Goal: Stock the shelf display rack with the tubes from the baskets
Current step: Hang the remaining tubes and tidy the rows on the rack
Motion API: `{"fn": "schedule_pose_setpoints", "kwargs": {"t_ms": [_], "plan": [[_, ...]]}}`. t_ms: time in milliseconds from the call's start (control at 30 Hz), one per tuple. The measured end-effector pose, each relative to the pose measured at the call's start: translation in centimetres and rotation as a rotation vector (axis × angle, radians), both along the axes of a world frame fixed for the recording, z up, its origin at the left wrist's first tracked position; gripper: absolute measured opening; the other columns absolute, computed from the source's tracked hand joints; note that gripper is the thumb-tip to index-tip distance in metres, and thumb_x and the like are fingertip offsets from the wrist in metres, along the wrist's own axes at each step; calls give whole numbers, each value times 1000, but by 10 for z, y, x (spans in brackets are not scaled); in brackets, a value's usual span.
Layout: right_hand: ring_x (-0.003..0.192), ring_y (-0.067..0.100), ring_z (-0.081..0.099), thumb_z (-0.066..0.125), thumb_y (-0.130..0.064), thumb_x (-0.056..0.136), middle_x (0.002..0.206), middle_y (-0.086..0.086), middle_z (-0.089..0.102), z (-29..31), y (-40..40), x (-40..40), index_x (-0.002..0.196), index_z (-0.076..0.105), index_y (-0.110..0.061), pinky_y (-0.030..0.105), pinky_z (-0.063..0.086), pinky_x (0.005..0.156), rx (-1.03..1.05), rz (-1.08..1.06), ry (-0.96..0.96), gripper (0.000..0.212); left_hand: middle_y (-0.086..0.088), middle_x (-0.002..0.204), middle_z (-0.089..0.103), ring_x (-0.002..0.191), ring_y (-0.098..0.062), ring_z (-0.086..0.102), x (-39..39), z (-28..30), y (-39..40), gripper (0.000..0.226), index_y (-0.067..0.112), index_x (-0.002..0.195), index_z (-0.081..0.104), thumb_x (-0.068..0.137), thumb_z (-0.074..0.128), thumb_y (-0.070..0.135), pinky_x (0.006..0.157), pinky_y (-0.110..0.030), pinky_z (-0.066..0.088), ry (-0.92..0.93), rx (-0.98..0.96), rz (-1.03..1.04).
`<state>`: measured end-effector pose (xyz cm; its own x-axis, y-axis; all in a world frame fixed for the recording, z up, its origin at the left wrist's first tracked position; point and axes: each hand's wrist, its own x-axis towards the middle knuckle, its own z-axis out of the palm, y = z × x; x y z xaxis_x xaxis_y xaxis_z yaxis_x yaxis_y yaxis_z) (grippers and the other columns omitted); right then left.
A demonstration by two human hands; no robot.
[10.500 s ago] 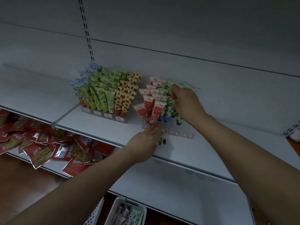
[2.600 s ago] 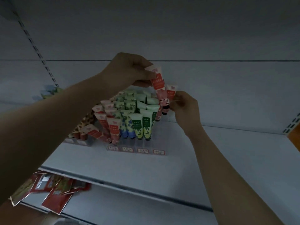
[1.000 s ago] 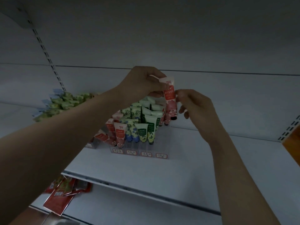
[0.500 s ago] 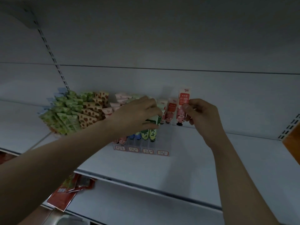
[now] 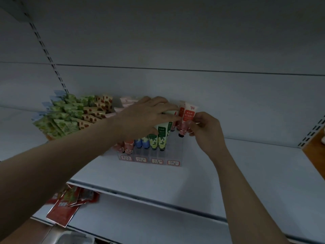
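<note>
Head view: my right hand (image 5: pixel 204 128) pinched a red tube (image 5: pixel 187 118) cap down, over the rightmost back slot of the clear rack (image 5: pixel 175 152) on the white shelf (image 5: pixel 246 173). Its label carried white writing too blurred to read. My left hand (image 5: pixel 147 114) lay flat across the racked tubes, fingers (image 5: pixel 171 118) stretched out loose, gripping nothing, tips touching the red tube. Green tubes (image 5: pixel 162 136), blue and pink ones stood in the rack's front rows. Four red-edged price tags (image 5: pixel 149 160) lined its front, unreadable. A second rack (image 5: pixel 70 117) of green and strawberry-print tubes stood to the left. Red packets (image 5: pixel 66 206) lay on the lower shelf.
</note>
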<state>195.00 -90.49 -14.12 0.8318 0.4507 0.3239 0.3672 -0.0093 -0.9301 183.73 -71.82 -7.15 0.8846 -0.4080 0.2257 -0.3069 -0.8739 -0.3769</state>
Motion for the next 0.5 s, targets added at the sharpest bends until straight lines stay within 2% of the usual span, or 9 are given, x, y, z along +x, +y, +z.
{"fn": "schedule_pose_setpoints", "kwargs": {"t_ms": [133,233,300,400,500], "plan": [[71,31,67,62,1,85,75,4,69,-10,6,-2,76,61,-21,47,57,65,18,-43,-13,24,-1,155,34,136,-26,31,11,5,-1,77,21,149,37,82,74,24,101,-45,37,188,48,65],[70,30,67,62,-3,87,73,0,68,-13,10,-3,75,60,-23,50,56,66,40,-71,-26,24,-6,150,40,133,-28,36,19,5,4,69,18,147,41,85,71,25,101,-45,40,239,-14,80],[70,28,67,62,-5,88,74,-1,68,-15,13,-4,76,59,-24,51,55,67,58,-74,-45,24,-4,150,36,135,-25,33,25,1,10,64,21,147,40,89,65,32,106,-46,37,301,-18,169],[70,25,67,62,-6,90,76,-6,67,-18,19,-7,79,59,-28,51,56,67,85,-70,-66,25,-2,150,35,134,-24,34,27,-3,17,68,24,149,37,88,66,35,105,-44,38,305,-45,158],[71,24,67,63,-5,90,74,-11,66,-19,24,-9,80,59,-31,51,57,68,95,-57,-76,28,-1,143,44,126,-24,39,20,-6,23,73,21,149,37,85,71,34,98,-37,43,186,10,7]]}}
